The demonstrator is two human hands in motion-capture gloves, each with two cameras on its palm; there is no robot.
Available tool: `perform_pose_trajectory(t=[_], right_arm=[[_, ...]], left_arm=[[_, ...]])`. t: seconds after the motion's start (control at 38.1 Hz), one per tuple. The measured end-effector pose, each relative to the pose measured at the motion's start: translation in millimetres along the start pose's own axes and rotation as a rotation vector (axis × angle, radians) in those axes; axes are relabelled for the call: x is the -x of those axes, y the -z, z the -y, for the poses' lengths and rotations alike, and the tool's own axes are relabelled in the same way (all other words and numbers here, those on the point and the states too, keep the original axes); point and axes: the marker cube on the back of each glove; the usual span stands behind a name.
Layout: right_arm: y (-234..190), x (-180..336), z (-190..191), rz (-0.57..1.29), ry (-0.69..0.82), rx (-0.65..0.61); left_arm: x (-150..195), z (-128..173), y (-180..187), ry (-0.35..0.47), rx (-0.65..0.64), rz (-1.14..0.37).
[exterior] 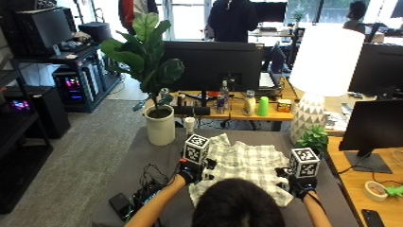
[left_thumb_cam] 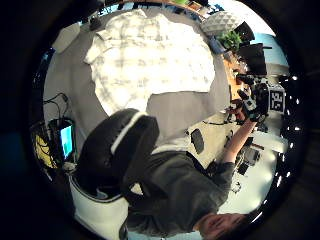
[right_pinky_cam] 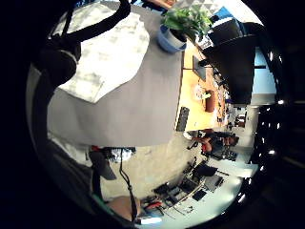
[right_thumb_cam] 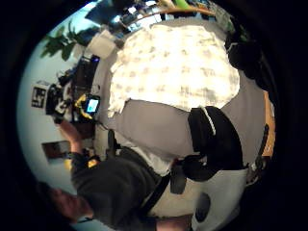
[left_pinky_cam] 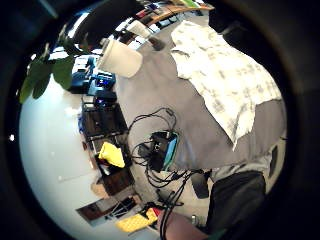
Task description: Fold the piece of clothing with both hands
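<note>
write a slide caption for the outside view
Both gloved hands raised above a plaid shirt spread on the grey table.

We see black gloves on the left hand (exterior: 188, 176) and right hand (exterior: 301, 188) — dark hair (lower centre), a dark grey top.

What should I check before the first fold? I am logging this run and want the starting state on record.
1. Plaid shirt lies spread on the grey table: ok.
2. Folding not begun, shirt looks unfolded in the right thumb side view: ok.
3. Left hand near the shirt's left edge: ok; whether it grips cloth: cannot tell.
4. Right hand near the shirt's right edge: ok; grip: cannot tell.
5. Cables and devices at the table's left lie apart from the shirt: ok.
6. Near hem of the shirt, hidden by the person's head: cannot tell.
</note>
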Motion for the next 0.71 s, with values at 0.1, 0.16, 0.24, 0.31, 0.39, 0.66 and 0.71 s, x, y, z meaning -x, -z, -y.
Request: perform_pose_trajectory(t=[0.1,0.16,0.24,0.31,0.39,0.66,0.71], right_arm=[[-22,-1,9,0.002,-0.008,0.053],[-32,1,10,0.008,-0.006,0.079],[-57,9,15,0.032,0.003,0.115],[-103,22,28,0.082,-0.001,0.127],[-150,32,41,0.107,-0.033,0.123],[-174,34,77,-0.047,-0.061,-0.015],[-170,34,80,-0.067,-0.041,0.025]], left_arm=[[-8,10,-34,-0.047,0.073,-0.016],[-13,14,-52,-0.075,0.122,-0.027],[-23,16,-87,-0.113,0.203,-0.046],[-35,11,-124,-0.086,0.252,-0.073],[-35,26,-154,-0.016,0.139,-0.054],[-19,97,-184,0.009,-0.2,0.219],[-19,97,-181,0.007,-0.198,0.222]])
